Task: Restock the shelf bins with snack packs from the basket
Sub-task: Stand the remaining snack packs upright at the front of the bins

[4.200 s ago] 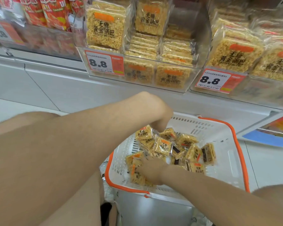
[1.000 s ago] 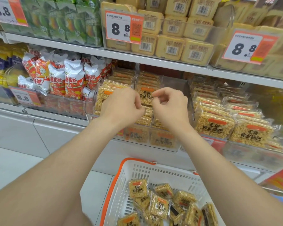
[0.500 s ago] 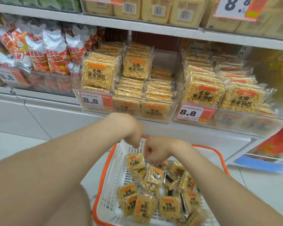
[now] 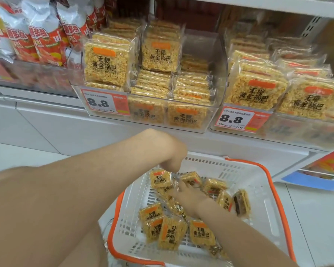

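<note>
Lower centre of the frame, snack packs lie loose in the basket: light, crinkly, likely brittle inside, best pinched at a sealed edge. Right hand lies spread over them, no grip evident; left hand dips beside, fingers hidden, grip undeterminable. Half a second earlier both hovered higher.
</note>
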